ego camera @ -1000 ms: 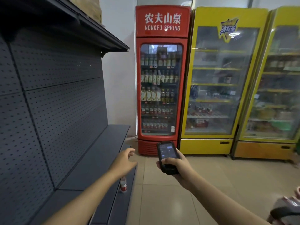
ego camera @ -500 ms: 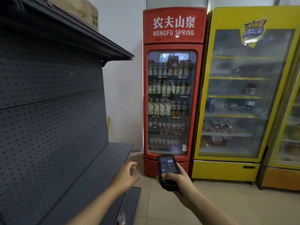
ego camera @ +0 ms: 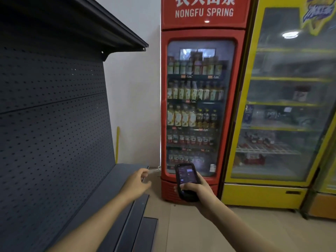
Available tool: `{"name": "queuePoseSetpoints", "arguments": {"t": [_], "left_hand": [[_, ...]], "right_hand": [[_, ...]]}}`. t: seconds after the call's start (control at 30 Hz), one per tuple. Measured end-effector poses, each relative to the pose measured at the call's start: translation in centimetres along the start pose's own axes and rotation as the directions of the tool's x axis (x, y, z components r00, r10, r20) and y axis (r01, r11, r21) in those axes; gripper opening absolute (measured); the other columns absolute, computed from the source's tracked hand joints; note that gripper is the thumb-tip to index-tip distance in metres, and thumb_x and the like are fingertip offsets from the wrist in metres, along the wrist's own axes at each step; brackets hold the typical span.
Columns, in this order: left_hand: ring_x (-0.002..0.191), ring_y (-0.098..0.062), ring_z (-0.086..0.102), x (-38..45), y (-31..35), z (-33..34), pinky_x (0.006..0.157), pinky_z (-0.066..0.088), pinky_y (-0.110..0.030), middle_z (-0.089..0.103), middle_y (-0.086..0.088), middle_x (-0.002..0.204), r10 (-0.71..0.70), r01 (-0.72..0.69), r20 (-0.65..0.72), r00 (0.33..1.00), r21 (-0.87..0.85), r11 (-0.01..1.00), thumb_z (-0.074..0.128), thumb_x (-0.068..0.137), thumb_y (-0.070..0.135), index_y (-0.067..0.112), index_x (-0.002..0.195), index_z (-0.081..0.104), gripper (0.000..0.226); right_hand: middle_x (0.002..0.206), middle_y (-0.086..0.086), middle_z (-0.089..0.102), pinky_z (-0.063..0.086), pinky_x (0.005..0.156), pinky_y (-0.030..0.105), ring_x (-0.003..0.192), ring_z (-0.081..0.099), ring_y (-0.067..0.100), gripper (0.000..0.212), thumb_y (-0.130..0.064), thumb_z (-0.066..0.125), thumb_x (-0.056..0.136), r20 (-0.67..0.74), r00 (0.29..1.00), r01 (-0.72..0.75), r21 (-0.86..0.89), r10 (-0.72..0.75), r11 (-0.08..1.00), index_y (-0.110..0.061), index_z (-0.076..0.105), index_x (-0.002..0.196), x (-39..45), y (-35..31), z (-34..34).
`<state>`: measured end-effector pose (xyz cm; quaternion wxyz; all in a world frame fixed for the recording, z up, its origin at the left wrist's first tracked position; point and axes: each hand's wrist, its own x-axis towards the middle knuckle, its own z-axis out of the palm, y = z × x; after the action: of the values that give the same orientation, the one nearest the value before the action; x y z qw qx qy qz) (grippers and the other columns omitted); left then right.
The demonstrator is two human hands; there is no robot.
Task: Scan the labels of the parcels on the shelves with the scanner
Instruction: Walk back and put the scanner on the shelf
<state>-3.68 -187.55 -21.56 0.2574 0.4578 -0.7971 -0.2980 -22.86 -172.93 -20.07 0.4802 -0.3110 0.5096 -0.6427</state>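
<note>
My right hand (ego camera: 195,190) grips a black handheld scanner (ego camera: 186,180), held upright with its lit screen facing me, in front of the red fridge. My left hand (ego camera: 136,183) reaches forward over the end of the lower shelf (ego camera: 112,193), fingers loosely curled, holding nothing. The dark grey shelf unit (ego camera: 54,124) on the left has a perforated back panel and a top shelf (ego camera: 116,30) overhead. No parcel shows on the shelves in this view.
A red Nongfu Spring drinks fridge (ego camera: 200,99) stands straight ahead, full of bottles. A yellow fridge (ego camera: 283,110) stands to its right. A white wall (ego camera: 134,99) lies between the shelf and the red fridge. The floor (ego camera: 200,231) is beige tile.
I have moved closer to the fridges and the view has swung left. The cardboard box on the top shelf and the small bottle on the shelf edge have left the view. Both hands keep their pose.
</note>
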Motion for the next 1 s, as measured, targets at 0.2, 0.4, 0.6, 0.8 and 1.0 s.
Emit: {"name": "queuePoseSetpoints", "arguments": {"t": [0.2, 0.4, 0.6, 0.8, 1.0], "left_hand": [[0.105, -0.007, 0.049, 7.4, -1.2, 1.6, 0.089, 0.04, -0.021, 0.057, -0.001, 0.129, 0.0, 0.0, 0.009, 1.0, 0.022, 1.0, 0.066, 0.089, 0.022, 0.017, 0.133, 0.049, 0.047], [0.105, -0.007, 0.047, 16.3, -1.3, 3.8, 0.088, 0.039, -0.021, 0.056, 0.0, 0.129, -0.034, 0.035, -0.021, 0.999, 0.04, 0.999, 0.064, 0.089, 0.022, 0.017, 0.135, 0.048, 0.048], [0.11, -0.008, 0.049, 23.9, -2.0, 4.9, 0.091, 0.04, -0.019, 0.055, -0.003, 0.131, -0.079, 0.083, -0.062, 0.995, 0.066, 0.994, 0.064, 0.088, 0.019, 0.015, 0.137, 0.047, 0.052], [0.125, -0.012, 0.048, 28.4, -5.2, 4.8, 0.1, 0.039, -0.022, 0.049, 0.002, 0.134, -0.186, 0.191, -0.057, 0.981, 0.099, 0.976, 0.066, 0.088, 0.026, 0.017, 0.14, 0.043, 0.058], [0.122, -0.012, 0.049, 33.1, -9.6, 2.9, 0.104, 0.042, -0.028, 0.051, 0.0, 0.136, -0.277, 0.29, -0.097, 0.956, 0.175, 0.941, 0.063, 0.086, 0.025, 0.02, 0.137, 0.045, 0.054]], "right_hand": [[0.11, 0.022, 0.069, 0.055, 0.086, 0.05, 0.105, 0.065, 0.046, 0.055, 0.008, 0.072, 0.07, 0.01, 1.0, -0.016, 0.003, 0.016, 1.0, -0.017, 0.062, 0.117, 8.8, 0.2, -1.5], [0.099, 0.024, 0.07, 0.054, 0.088, 0.049, 0.09, 0.066, 0.041, 0.059, 0.01, 0.072, 0.064, 0.086, 0.995, -0.043, 0.017, 0.042, 0.999, -0.008, 0.06, 0.119, 19.2, -0.4, -4.0], [0.097, 0.026, 0.07, 0.058, 0.071, 0.039, 0.083, 0.069, 0.038, 0.054, 0.009, 0.071, 0.068, 0.165, 0.983, -0.077, -0.056, 0.085, 0.995, -0.009, 0.059, 0.117, 28.9, -1.5, -5.3], [0.098, 0.029, 0.067, 0.059, 0.062, 0.036, 0.08, 0.067, 0.037, 0.047, 0.01, 0.068, 0.074, 0.247, 0.955, -0.151, -0.078, 0.166, 0.985, -0.007, 0.059, 0.117, 36.4, -0.6, -3.6], [0.093, 0.023, 0.067, 0.056, 0.054, 0.029, 0.067, 0.07, 0.027, 0.05, 0.014, 0.065, 0.077, 0.344, 0.915, -0.194, -0.088, 0.212, 0.977, -0.009, 0.056, 0.119, 43.8, 1.1, 0.0]]}}
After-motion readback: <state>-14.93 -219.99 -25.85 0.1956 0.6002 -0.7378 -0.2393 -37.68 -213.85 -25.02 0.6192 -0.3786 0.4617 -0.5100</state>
